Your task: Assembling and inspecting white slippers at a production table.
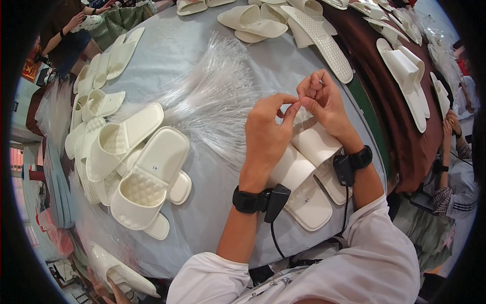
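Note:
My left hand [269,136] and my right hand [326,104] meet above the table, thumbs and fingertips pinched close together. Anything between the fingertips is too thin or small to make out. Just below them lies a pair of cream slippers, the left one [291,169] and the right one [318,145] side by side, their far ends partly hidden by my hands. Left of my hands spreads a large loose bundle of clear, thin plastic strands [217,83]. Each wrist wears a black strap with a small box and a cable.
Grey cloth covers the table [212,202]. Cream slippers [152,169] pile up at the left; others [258,23] lie at the far edge. A brown-covered surface [374,76] on the right holds more slippers. People stand at upper left and right; a hand [119,294] touches a slipper at lower left.

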Demonstrator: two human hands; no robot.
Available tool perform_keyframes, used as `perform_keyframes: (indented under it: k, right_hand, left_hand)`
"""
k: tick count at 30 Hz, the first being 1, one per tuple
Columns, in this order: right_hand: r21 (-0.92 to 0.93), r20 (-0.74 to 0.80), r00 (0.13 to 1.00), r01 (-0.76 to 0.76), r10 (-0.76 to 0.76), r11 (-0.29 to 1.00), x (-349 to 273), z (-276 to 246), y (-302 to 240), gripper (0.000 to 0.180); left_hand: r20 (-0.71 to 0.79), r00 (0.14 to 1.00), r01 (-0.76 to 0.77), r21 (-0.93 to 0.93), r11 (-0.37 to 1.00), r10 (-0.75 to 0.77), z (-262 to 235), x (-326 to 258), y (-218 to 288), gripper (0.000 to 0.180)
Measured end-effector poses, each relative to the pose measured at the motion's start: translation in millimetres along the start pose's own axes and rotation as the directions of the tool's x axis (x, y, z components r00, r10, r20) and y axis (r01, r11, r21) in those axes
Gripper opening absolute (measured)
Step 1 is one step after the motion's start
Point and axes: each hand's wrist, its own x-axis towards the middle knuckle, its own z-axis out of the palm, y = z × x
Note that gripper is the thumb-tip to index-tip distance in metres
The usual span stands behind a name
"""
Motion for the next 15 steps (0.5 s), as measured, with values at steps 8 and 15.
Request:
perform_keyframes:
  k: [8,15]
  right_hand:
    - [-0.062,0.016,0.999,-0.047,0.048,0.997,-2.4,5.6,-4.4,0.040]
    - [-0.085,0.037,0.998,-0.052,0.055,0.995,-2.9,4.9,-2.0,0.041]
  left_hand:
    - [0.110,0.993,0.043,0.050,0.998,-0.049,4.9,-3.2,-0.3,0.016]
    - [0.163,0.984,0.068,0.059,0.996,-0.077,4.4,-2.7,1.4,0.019]
